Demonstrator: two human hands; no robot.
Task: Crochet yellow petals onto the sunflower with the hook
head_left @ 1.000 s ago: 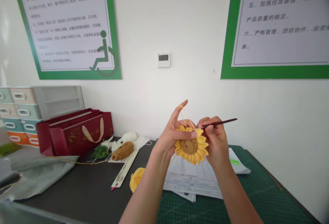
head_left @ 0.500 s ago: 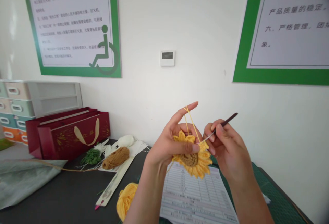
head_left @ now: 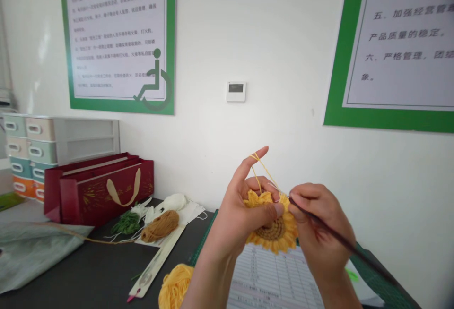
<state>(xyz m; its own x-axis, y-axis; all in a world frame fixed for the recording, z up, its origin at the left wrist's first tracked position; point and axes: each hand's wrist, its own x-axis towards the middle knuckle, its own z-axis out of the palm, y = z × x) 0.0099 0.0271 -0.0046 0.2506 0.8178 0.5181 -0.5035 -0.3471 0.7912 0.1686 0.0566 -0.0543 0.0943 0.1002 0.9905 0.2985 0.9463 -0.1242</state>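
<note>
My left hand (head_left: pixel 244 205) pinches a crocheted sunflower (head_left: pixel 273 238) with yellow petals and a brown centre, its thumb across the front. Yellow yarn (head_left: pixel 266 167) loops over the raised left index finger and runs down to the petal edge. In my right hand (head_left: pixel 319 224) is a crochet hook (head_left: pixel 340 239) with a long dark handle pointing down to the right. Its metal tip passes by the yarn at the top of the flower. A yellow yarn ball (head_left: pixel 175 286) lies on the table beside my left forearm, which partly hides it.
Printed sheets (head_left: pixel 269 276) lie on a green cutting mat (head_left: pixel 376 276) below my hands. To the left are brown yarn (head_left: pixel 161 226), green yarn (head_left: pixel 126 223), white yarn (head_left: pixel 174 201), a flat strip (head_left: pixel 156 261), red gift bags (head_left: pixel 102 191) and a drawer unit (head_left: pixel 85 139).
My right hand has turned the hook so its handle now points down-right instead of up-right, with the tip across the flower's top edge. The camera view has shifted slightly.
</note>
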